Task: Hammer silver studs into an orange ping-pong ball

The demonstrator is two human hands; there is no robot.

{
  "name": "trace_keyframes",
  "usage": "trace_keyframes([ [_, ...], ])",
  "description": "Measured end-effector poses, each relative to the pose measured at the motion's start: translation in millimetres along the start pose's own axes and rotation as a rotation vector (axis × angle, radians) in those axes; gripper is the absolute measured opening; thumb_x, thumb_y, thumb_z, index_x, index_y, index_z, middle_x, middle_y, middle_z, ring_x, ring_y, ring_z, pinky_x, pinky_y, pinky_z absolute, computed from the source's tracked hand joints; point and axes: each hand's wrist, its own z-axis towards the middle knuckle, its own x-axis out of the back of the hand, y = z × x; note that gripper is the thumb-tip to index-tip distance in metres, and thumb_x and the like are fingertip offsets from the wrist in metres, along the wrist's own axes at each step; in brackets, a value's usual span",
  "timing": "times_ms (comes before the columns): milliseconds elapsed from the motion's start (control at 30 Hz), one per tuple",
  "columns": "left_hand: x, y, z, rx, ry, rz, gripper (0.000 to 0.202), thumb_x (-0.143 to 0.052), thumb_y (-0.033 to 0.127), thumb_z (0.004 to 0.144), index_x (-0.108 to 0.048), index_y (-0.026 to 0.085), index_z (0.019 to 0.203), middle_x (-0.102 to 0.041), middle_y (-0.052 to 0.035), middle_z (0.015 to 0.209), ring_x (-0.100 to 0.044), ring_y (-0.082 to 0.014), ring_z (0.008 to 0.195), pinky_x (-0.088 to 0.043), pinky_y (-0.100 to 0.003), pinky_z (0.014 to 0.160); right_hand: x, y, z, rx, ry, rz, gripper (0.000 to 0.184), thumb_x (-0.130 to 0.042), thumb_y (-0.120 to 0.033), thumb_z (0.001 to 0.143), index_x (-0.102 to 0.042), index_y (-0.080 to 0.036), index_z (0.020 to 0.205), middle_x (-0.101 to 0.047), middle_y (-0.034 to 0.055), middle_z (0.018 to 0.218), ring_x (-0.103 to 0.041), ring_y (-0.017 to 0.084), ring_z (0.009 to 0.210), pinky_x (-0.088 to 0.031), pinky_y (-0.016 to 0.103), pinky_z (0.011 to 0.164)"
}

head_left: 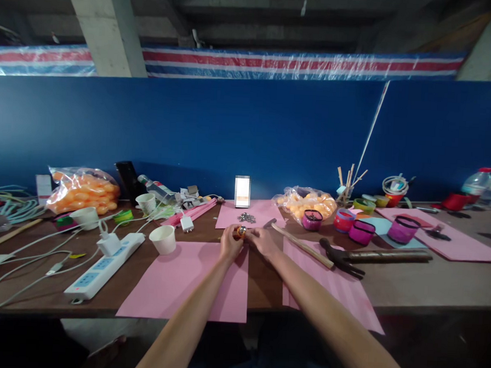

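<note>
**Orange ball [241, 231] pinched between both hands above a brown table [409, 280]**

Far out to the left of the hands, pale cables [9, 207] lie in loops, and beyond them sits a clear bag [83, 190] stuffed with orange balls. Nearer, a white power strip [103, 264] lies at a slant with a charger plugged into it. A paper cup [162, 239] stands just left of the left hand [231, 242].

That hand is curled, its fingertips closed on the ball from the left. The ball sits between the two hands, just above the table, at the far edge of a pink sheet [174, 284] that lies under the left forearm. The right hand [263, 241] meets it from the other side, fingers bent in and pressed to the ball, so both hands pinch it together.

Just past the fingertips lies a heap of small metal bits [247, 217] on a second pink sheet [264, 209], and behind that a phone [242, 191] stands upright against the blue wall.

To the right of the right hand a wooden-handled hammer [303, 246] lies at a slant, its head close to the knuckles. Further right lies a dark claw hammer [340, 257], with round pink tubs [361, 232] behind it, and another bag of orange balls [306, 201] beyond them. Well off to the right stand water bottles [476, 182].
</note>
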Motion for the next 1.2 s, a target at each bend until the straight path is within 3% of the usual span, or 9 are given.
trace_keyframes([
  [1200,1.9,0.3,-1.2,-0.034,0.000,0.047,0.031,-0.055,0.003,0.056,-0.057,0.019,0.082,-0.059,-0.0014,0.084,-0.057,-0.0143,0.074,-0.045,-0.027,0.069,-1.5,-7.4,-2.7,-0.016,0.012,-0.068,0.032,-0.061,-0.041,0.063,-0.067,-0.010,0.070,-0.063,0.0035,0.062,-0.055,0.016,0.061,-0.042,0.026,0.059],
])
